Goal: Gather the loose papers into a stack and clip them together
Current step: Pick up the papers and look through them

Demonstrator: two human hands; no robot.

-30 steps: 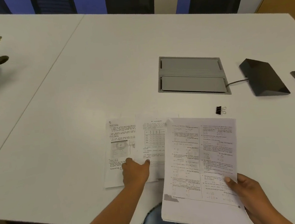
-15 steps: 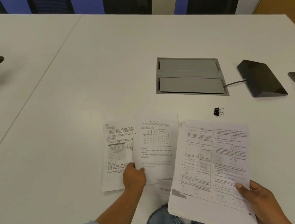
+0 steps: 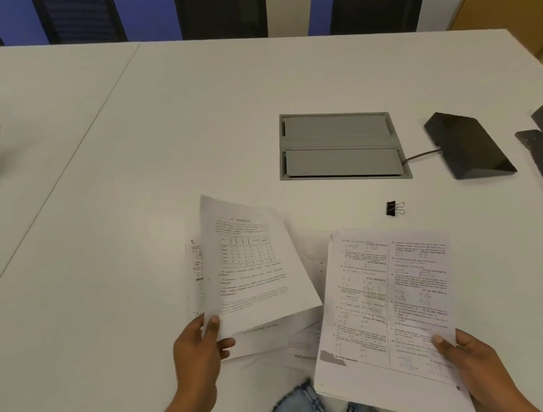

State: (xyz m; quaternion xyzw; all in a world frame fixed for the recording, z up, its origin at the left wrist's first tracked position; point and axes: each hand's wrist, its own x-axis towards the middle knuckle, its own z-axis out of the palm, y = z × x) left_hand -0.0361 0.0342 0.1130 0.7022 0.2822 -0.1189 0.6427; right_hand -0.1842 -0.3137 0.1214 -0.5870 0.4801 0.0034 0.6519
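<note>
Papers are lying in two groups at lower centre of the frame. Left hand (image 3: 198, 348) is pinching the lower-left corner of the table-printed sheets (image 3: 252, 272), lifting them off the white table (image 3: 132, 184) with further pages fanning beneath. Right hand (image 3: 471, 362) is grasping the two-column printed stack (image 3: 388, 300) at its lower right corner (thumb on top), its lower edge overhanging the table. Black binder clip (image 3: 395, 208) is sitting untouched just above that stack, below the grey cable hatch (image 3: 340, 145).
</note>
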